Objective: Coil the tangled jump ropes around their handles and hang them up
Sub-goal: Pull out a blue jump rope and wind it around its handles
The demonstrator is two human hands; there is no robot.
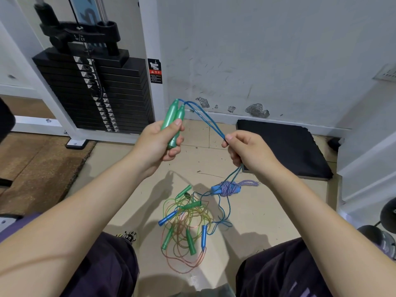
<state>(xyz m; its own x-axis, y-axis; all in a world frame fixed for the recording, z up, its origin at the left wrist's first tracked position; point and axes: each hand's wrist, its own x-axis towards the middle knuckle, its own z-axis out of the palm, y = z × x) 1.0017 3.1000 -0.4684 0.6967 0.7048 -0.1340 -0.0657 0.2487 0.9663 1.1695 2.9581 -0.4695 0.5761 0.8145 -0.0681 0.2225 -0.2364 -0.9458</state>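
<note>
My left hand (158, 144) grips two green handles (174, 120) side by side, tips pointing up. A blue rope (205, 117) leaves both tips in a doubled strand and runs down to my right hand (246, 150), which pinches it between thumb and fingers. Below that hand the blue strand drops to the floor. On the floor lies a tangled pile of ropes (186, 228) with several green and blue handles. Beside it lies a coiled purple-and-white rope with blue handles (228, 188).
A black weight stack (96, 91) in a white frame stands at the back left. A black mat (285, 146) lies against the scuffed white wall at the right. My knees in dark trousers frame the beige tile floor (128, 168). Dumbbells (383, 236) sit at the far right.
</note>
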